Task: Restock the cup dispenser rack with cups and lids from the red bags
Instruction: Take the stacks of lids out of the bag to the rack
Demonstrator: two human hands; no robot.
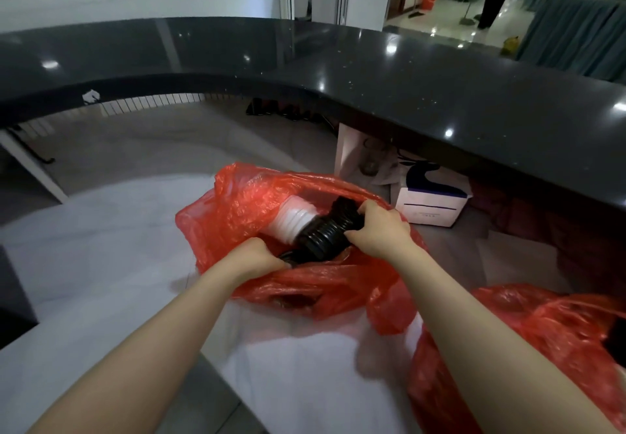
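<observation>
Lying on a pale lower worktop [101, 247]: one red bag [257, 210], mouth open toward the viewer, rim crumpled.

Contents, visible: a nested stack of black lids [321, 234] joined end to end with a stack of white lids [294, 218], the row lying on its side and slanting up to the left; the white end runs under the bag's film.

Right hand [379, 227]: fingers curled round the near end of the black stack, gripping it.

Left hand [254, 257]: at the bag's near rim, fingers curled down onto dark items inside, possibly more lids; grasp partly hidden.

Second red bag [542, 332]: at lower right, just beside the first, partly under the right forearm.

Black counter [406, 71]: curved edge overhanging behind the bags; a white box [430, 203] beneath it, close behind the first bag. Open worktop lies to the left.
</observation>
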